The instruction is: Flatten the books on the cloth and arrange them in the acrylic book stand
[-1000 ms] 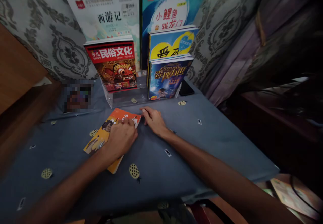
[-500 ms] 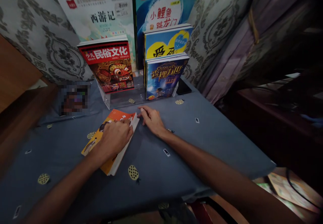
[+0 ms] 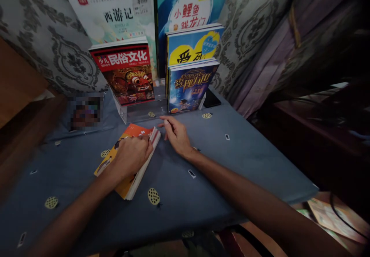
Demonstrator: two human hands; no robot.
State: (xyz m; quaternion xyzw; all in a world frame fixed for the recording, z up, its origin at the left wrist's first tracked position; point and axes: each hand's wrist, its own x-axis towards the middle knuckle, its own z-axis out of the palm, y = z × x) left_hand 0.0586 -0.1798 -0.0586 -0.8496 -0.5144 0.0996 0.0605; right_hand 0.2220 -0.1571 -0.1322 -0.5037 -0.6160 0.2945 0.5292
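An orange book (image 3: pixel 127 160) lies on the blue-grey tablecloth (image 3: pixel 219 160), its right edge tipped up so the white pages show. My left hand (image 3: pixel 131 156) rests on its cover with curled fingers gripping the raised right edge. My right hand (image 3: pixel 175 133) lies flat on the cloth just right of the book, fingers stretched toward its top corner. Behind them a clear stand (image 3: pixel 144 112) holds a red book (image 3: pixel 124 71) and a dark blue book (image 3: pixel 187 85) upright.
Taller books lean at the back: a white one (image 3: pixel 115 14), a teal one (image 3: pixel 193 2), a yellow-and-blue one (image 3: pixel 193 44). A dark phone (image 3: pixel 211 99) lies right of the stand. Patterned curtain (image 3: pixel 254 37) surrounds the corner. The table's edge falls away at right and front.
The book's right edge has lifted off the cloth under my left hand, showing the pages. My right hand has stayed beside it, fingers shifting slightly toward the corner.
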